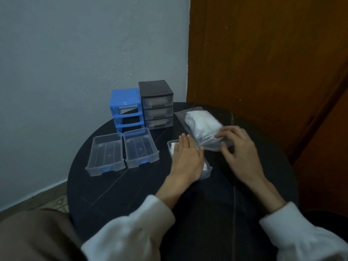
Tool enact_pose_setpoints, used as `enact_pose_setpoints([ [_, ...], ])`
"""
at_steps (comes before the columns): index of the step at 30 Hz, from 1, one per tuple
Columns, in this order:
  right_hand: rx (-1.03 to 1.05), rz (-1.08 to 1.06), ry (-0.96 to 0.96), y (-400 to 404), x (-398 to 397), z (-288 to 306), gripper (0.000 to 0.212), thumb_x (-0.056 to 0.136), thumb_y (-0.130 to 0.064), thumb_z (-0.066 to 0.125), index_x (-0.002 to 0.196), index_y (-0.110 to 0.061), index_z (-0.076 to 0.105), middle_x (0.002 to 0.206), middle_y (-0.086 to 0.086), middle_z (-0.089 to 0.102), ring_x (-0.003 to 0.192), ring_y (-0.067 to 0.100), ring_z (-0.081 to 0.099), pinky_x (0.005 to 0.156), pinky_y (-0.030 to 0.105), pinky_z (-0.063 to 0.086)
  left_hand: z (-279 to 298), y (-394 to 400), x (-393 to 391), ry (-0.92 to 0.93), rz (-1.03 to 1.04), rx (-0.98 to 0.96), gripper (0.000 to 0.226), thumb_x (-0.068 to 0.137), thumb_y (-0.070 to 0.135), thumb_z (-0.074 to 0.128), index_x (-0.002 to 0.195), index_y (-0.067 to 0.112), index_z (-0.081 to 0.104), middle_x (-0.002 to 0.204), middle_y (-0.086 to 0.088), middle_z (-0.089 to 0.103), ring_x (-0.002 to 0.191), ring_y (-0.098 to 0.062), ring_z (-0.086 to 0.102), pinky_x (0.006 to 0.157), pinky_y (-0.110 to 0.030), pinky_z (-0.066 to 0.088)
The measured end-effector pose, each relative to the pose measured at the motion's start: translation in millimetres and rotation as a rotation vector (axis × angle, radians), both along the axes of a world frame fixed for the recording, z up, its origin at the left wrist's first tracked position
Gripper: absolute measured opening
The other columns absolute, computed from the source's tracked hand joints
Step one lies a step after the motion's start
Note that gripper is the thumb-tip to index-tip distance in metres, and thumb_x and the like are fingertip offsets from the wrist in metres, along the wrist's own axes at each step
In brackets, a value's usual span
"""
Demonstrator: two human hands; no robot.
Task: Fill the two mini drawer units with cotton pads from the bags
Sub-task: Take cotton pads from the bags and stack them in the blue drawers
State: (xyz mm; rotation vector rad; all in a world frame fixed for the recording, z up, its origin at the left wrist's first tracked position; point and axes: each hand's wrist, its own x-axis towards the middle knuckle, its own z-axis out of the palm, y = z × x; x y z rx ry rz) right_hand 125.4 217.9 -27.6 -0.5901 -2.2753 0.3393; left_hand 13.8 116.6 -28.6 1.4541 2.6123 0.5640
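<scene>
Flat left hand [186,157] presses cotton pads [172,147] into a clear plastic drawer [206,171]; right hand [238,146] touches the clear plastic bag of white pads [202,127] just right, fingers loosely curled, grasp unclear. Two clear drawers [123,151] lie left. Blue frame [125,110] and black drawer unit [156,104] stand far on the round black table [113,187].

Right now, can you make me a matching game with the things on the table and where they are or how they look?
Things:
1. Blue unit
2. Black unit
3. Bag
4. Left hand

States:
A. Lies flat on a drawer with white pads
B. All three drawers in
C. Slots empty, drawers out
D. Clear, with white pads inside, touched by the right hand

Pairs: 1-C, 2-B, 3-D, 4-A
</scene>
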Motion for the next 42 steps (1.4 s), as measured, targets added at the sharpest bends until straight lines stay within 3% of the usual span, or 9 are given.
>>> enact_pose_setpoints([
  [7,0.012,-0.014,-0.146,13.8,-8.6,3.7,0.035,0.086,-0.005,0.058,0.119,-0.018,0.058,0.123,0.001,0.058,0.112,0.015,0.054,0.099,0.031,0.040,-6.6,2.5,-12.8,0.041,0.001,-0.134,0.057,0.103,0.035,0.012,0.148,0.003,-0.003,0.157,-0.014,-0.009,0.145,-0.021,-0.010,0.117,-0.033,-0.005],
  [11,0.007,-0.058,-0.107,18.3,-6.6,-1.4,0.025,0.087,-0.008,0.061,0.110,-0.018,0.063,0.110,0.002,0.063,0.099,0.013,0.059,0.081,0.022,0.046,-5.5,4.0,-23.7,0.022,-0.006,-0.144,0.055,0.103,0.033,0.012,0.148,0.004,-0.003,0.157,-0.012,-0.010,0.145,-0.019,-0.010,0.116,-0.031,-0.005],
  [17,-0.098,-0.060,0.026,29.7,1.5,0.0,0.020,0.088,-0.008,0.060,0.106,-0.015,0.066,0.106,0.002,0.065,0.096,0.009,0.059,0.081,0.017,0.043,-1.3,16.5,-45.6,0.046,-0.026,-0.177,0.055,0.103,0.029,0.014,0.148,0.003,-0.003,0.157,-0.012,-0.009,0.146,-0.018,-0.008,0.116,-0.031,-0.003],
  [26,-0.108,-0.037,-0.026,21.8,4.3,1.8,0.021,0.086,-0.007,0.062,0.105,-0.016,0.068,0.106,0.001,0.064,0.090,0.001,0.052,0.074,0.009,0.034,-0.9,40.6,-75.5,0.078,-0.065,-0.214,0.055,0.103,0.031,0.014,0.149,0.006,-0.003,0.158,-0.010,-0.009,0.146,-0.017,-0.007,0.117,-0.032,-0.001],
  [30,-0.081,-0.012,-0.033,18.6,5.6,1.5,0.024,0.083,-0.006,0.064,0.104,-0.018,0.069,0.104,0.000,0.067,0.092,0.005,0.054,0.084,0.023,0.041,0.5,41.8,-81.2,0.102,-0.040,-0.166,0.055,0.103,0.031,0.016,0.149,0.006,0.001,0.158,-0.010,-0.004,0.146,-0.018,-0.003,0.117,-0.032,0.000],
  [33,-0.046,-0.036,-0.028,18.7,7.0,4.6,0.023,0.081,-0.016,0.058,0.100,-0.024,0.070,0.103,-0.007,0.067,0.102,0.008,0.055,0.098,0.035,0.031,6.6,40.6,-74.9,0.212,0.004,-0.011,0.053,0.103,0.030,0.020,0.149,0.006,0.011,0.158,-0.011,0.008,0.146,-0.020,0.006,0.117,-0.035,0.001],
  [35,-0.166,-0.012,0.046,18.3,6.9,9.9,0.027,0.083,-0.022,0.049,0.100,-0.023,0.070,0.104,-0.006,0.067,0.100,0.008,0.055,0.097,0.033,0.034,14.3,41.4,-64.2,0.314,0.014,0.098,0.049,0.102,0.030,0.025,0.146,0.009,0.024,0.155,-0.012,0.021,0.143,-0.023,0.018,0.117,-0.038,0.007],
  [38,-0.393,-0.011,0.163,24.4,2.3,20.7,0.022,0.093,-0.013,0.049,0.105,-0.017,0.067,0.105,-0.002,0.062,0.091,0.006,0.055,0.076,0.007,0.040,25.7,49.9,-41.6,0.351,-0.005,0.144,0.044,0.101,0.031,0.027,0.137,0.010,0.040,0.143,-0.012,0.042,0.132,-0.025,0.035,0.110,-0.040,0.024],
  [42,-0.596,-0.140,0.052,53.7,-9.5,20.3,0.027,0.092,-0.017,0.055,0.118,-0.020,0.060,0.115,-0.003,0.057,0.100,0.006,0.048,0.082,0.020,0.036,24.5,63.3,-18.4,0.331,0.003,-0.024,0.045,0.101,0.035,0.026,0.137,0.010,0.037,0.139,-0.016,0.044,0.131,-0.031,0.034,0.107,-0.044,0.026],
])
